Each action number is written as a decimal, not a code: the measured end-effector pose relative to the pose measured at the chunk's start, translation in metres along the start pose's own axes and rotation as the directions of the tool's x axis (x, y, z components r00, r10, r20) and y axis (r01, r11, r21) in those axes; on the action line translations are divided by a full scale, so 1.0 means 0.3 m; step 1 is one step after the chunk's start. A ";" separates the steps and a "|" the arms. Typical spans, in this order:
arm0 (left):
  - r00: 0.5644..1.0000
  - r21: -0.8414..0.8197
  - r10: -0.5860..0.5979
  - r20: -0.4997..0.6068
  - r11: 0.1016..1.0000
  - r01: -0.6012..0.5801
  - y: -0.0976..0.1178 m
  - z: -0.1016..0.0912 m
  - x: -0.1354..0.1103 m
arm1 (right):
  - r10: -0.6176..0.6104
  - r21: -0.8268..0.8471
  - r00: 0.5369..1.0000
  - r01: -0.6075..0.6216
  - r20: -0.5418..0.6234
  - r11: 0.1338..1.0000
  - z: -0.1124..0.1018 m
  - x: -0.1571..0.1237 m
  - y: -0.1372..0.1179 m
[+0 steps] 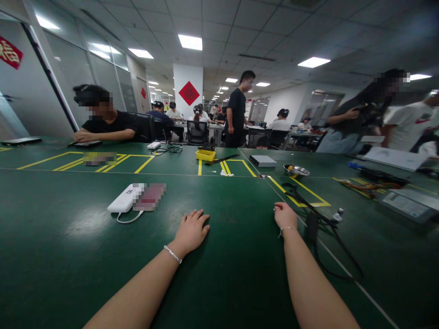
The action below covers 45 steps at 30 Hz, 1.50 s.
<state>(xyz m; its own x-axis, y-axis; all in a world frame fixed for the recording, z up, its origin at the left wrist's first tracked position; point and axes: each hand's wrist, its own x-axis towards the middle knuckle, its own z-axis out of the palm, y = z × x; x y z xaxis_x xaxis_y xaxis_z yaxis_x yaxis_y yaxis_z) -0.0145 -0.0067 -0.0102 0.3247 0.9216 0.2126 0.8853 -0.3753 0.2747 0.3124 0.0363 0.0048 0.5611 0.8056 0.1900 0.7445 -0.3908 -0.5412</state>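
My left hand (192,230) lies palm down on the green table (68,256), fingers loosely curled at the tips and holding nothing, a thin bracelet on the wrist. My right hand (284,214) rests on the table further right, its fingers curled under into a loose fist with nothing seen in it, also with a bracelet. A white power bank (124,198) with a short white cable lies to the left, beyond my left hand. Black cables and an adapter (313,225) lie just right of my right hand.
A yellow tray (205,155), a grey box (262,160) and a metal bowl (296,170) stand further back between yellow tape lines. A seated person (103,121) leans on the far left edge. Other people stand and sit at the back and right.
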 end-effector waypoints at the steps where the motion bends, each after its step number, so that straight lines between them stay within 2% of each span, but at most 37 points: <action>1: 1.000 0.000 0.001 0.003 1.000 -0.001 0.000 0.000 0.000 | 0.000 0.007 1.000 0.000 0.001 1.000 0.000 0.001 0.002; 5: 1.000 -0.016 -0.016 0.014 1.000 0.016 0.003 -0.002 -0.001 | -0.072 0.003 0.997 0.072 -0.023 0.997 -0.005 -0.020 -0.029; 8: 0.999 -0.052 -0.036 0.010 0.998 0.037 0.009 -0.014 0.000 | -0.236 0.030 0.971 0.237 -0.033 0.971 -0.003 -0.067 -0.105; 10: 0.998 -0.114 -0.053 -0.020 0.992 0.050 0.018 -0.026 0.003 | -0.379 0.072 0.925 0.379 -0.022 0.923 0.006 -0.114 -0.172; 11: 0.997 -0.168 -0.060 -0.051 0.985 0.051 0.024 -0.031 0.006 | -0.457 0.098 0.890 0.455 -0.004 0.885 0.014 -0.143 -0.207; 13: 0.994 -0.343 -0.083 -0.077 0.938 0.052 0.038 -0.037 0.013 | -0.622 0.152 0.782 0.612 0.030 0.776 0.032 -0.208 -0.273; 15: 0.988 -0.553 -0.141 -0.056 0.828 0.086 0.051 -0.036 0.021 | -0.769 0.197 0.637 0.749 0.050 0.633 0.054 -0.279 -0.327; 18: 0.988 -0.755 -0.149 -0.035 0.652 0.072 0.061 -0.027 0.029 | -0.892 0.262 0.438 0.853 0.107 0.451 0.089 -0.380 -0.383; 20: 0.992 -0.794 -0.126 -0.032 0.606 0.051 0.059 -0.023 0.033 | -0.923 0.305 0.354 0.871 0.151 0.384 0.105 -0.424 -0.403; 23: 0.986 -0.847 -0.158 0.051 0.516 0.126 0.048 -0.026 0.036 | -0.940 0.371 0.294 0.864 0.175 0.339 0.107 -0.427 -0.408; 24: 0.981 -0.874 -0.175 0.087 0.459 0.160 0.045 -0.028 0.037 | -0.937 0.373 0.303 0.860 0.173 0.347 0.101 -0.409 -0.401; 25: 0.974 -0.898 -0.192 0.117 0.398 0.187 0.041 -0.030 0.038 | -0.924 0.351 0.341 0.855 0.173 0.382 0.091 -0.383 -0.388; 26: 0.967 -0.916 -0.212 0.138 0.343 0.206 0.038 -0.032 0.038 | -0.891 0.294 0.420 0.841 0.172 0.454 0.078 -0.349 -0.370; 27: 0.961 -0.929 -0.232 0.150 0.300 0.217 0.035 -0.032 0.039 | -0.829 0.205 0.534 0.804 0.167 0.559 0.063 -0.310 -0.345; 28: 0.956 -0.938 -0.248 0.157 0.265 0.223 0.032 -0.032 0.040 | -0.725 0.089 0.671 0.721 0.154 0.687 0.046 -0.269 -0.315; 29: 0.952 -0.945 -0.258 0.164 0.236 0.226 0.029 -0.032 0.040 | -0.577 -0.038 0.808 0.585 0.120 0.810 0.029 -0.227 -0.280; 30: 0.949 -0.951 -0.263 0.171 0.209 0.229 0.026 -0.032 0.041 | -0.418 -0.147 0.905 0.426 0.085 0.893 0.011 -0.187 -0.242; 31: 0.946 -0.955 -0.268 0.181 0.182 0.234 0.023 -0.033 0.042 | -0.269 -0.226 0.962 0.274 0.053 0.935 -0.005 -0.151 -0.203; 32: 0.942 -0.958 -0.273 0.193 0.154 0.241 0.021 -0.034 0.042 | -0.140 -0.276 0.990 0.142 0.026 0.951 -0.018 -0.120 -0.166; 33: 0.938 -0.960 -0.279 0.207 0.127 0.249 0.019 -0.036 0.043 | -0.039 -0.302 0.999 0.042 0.016 0.952 -0.028 -0.094 -0.131; 36: 0.924 -0.958 -0.292 0.246 0.075 0.278 0.018 -0.043 0.045 | 0.133 -0.310 0.988 -0.101 0.083 0.945 -0.036 -0.047 -0.055; 38: 0.922 -0.953 -0.289 0.258 0.082 0.292 0.019 -0.045 0.044 | 0.144 -0.286 0.979 -0.099 0.142 0.953 -0.027 -0.033 -0.034; 42: 0.935 -0.947 -0.283 0.216 0.175 0.271 0.020 -0.036 0.043 | 0.057 -0.237 0.984 -0.016 0.167 0.971 -0.002 -0.026 -0.049; 44: 0.938 -0.940 -0.289 0.190 0.224 0.259 0.023 -0.032 0.042 | -0.003 -0.107 0.978 0.026 0.210 0.994 0.014 -0.038 -0.080; 45: 0.941 -0.935 -0.289 0.179 0.247 0.253 0.026 -0.032 0.041 | -0.037 0.037 0.962 0.028 0.269 0.999 0.023 -0.051 -0.101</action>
<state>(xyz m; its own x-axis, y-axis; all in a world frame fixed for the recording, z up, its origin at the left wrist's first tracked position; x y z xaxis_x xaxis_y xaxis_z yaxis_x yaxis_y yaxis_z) -0.0068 0.0008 0.0035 0.1091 0.9929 -0.0469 -0.0106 0.0484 0.9988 0.2787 0.0391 0.0126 0.4153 0.9095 -0.0177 0.7459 -0.3516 -0.5658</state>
